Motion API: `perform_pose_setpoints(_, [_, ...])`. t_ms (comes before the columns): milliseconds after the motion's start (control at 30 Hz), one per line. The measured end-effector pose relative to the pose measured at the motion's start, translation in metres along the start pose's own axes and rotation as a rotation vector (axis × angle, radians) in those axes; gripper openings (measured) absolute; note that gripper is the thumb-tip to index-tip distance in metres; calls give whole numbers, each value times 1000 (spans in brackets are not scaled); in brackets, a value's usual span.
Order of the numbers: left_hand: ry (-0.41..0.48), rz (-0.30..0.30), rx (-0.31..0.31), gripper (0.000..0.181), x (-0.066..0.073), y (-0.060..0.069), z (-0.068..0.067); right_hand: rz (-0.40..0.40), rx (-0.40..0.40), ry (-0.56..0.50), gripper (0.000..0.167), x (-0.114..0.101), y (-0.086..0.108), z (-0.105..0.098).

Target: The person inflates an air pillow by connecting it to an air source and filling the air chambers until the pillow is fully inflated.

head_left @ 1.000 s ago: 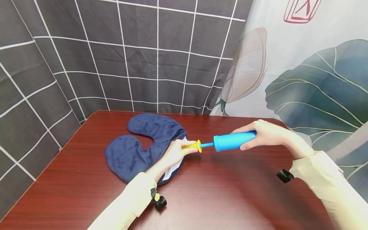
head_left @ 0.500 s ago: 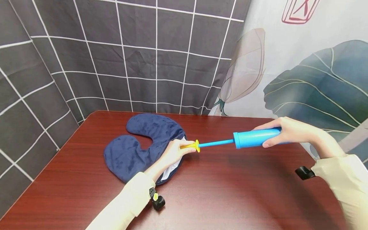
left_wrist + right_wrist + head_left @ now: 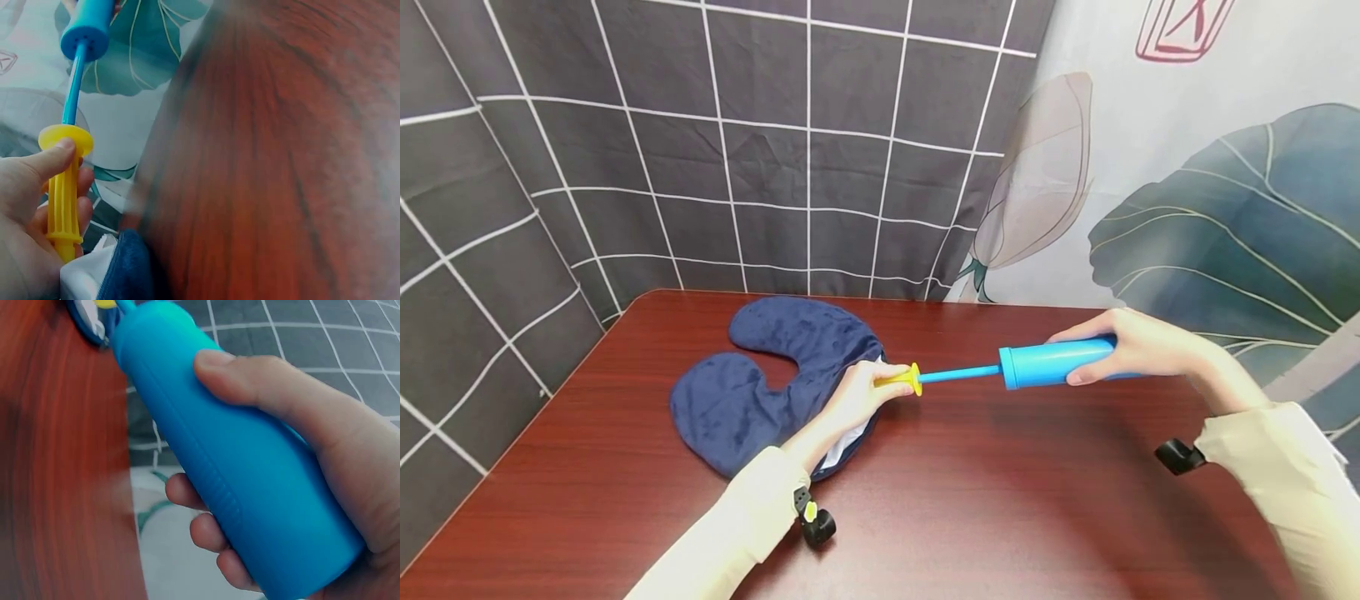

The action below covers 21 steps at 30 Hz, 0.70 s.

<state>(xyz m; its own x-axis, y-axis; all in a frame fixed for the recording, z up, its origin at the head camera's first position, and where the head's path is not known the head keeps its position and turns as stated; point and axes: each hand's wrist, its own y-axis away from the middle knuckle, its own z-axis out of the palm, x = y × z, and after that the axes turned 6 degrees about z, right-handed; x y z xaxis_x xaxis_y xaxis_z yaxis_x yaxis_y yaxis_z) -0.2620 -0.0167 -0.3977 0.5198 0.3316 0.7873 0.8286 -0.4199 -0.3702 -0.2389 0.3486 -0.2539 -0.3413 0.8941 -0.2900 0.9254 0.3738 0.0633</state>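
A blue hand pump (image 3: 1048,363) is held level above the table between both hands. My right hand (image 3: 1138,346) grips its blue barrel (image 3: 206,444), thumb on one side and fingertips curled round the other. My left hand (image 3: 853,396) pinches the ribbed yellow handle (image 3: 64,194) at the other end, its thumb near the round flange. A stretch of thin blue rod (image 3: 958,374) shows between flange and barrel. Under and beside my left hand lies a navy U-shaped neck pillow (image 3: 737,408), its outer edge gaping to show a white lining. The handle's far tip is hidden by the left hand.
The reddish-brown wooden table (image 3: 970,508) spreads under both hands. A dark grid-patterned cloth (image 3: 760,167) hangs behind and to the left. At the back right hangs a white curtain (image 3: 1067,258) with leaf prints. Small black wrist cameras sit below each sleeve.
My right hand first pulls the barrel to the right, baring more rod, then comes slightly back left. My left hand and the pillow stay about where they were.
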Motion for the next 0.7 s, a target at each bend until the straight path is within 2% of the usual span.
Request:
perform_pose_setpoints(167, [-9,-11,2,38,0,-1,-1,-27,7,22,54,-13,-14,11])
perform_pose_setpoints(400, [-16,5,19,35,3,0,-2,-51,-8,46,56,-29,-33,28])
perform_pose_setpoints(700, [1,-26,-6,37,3,-2,0,-98,-16,46,56,-48,-54,48])
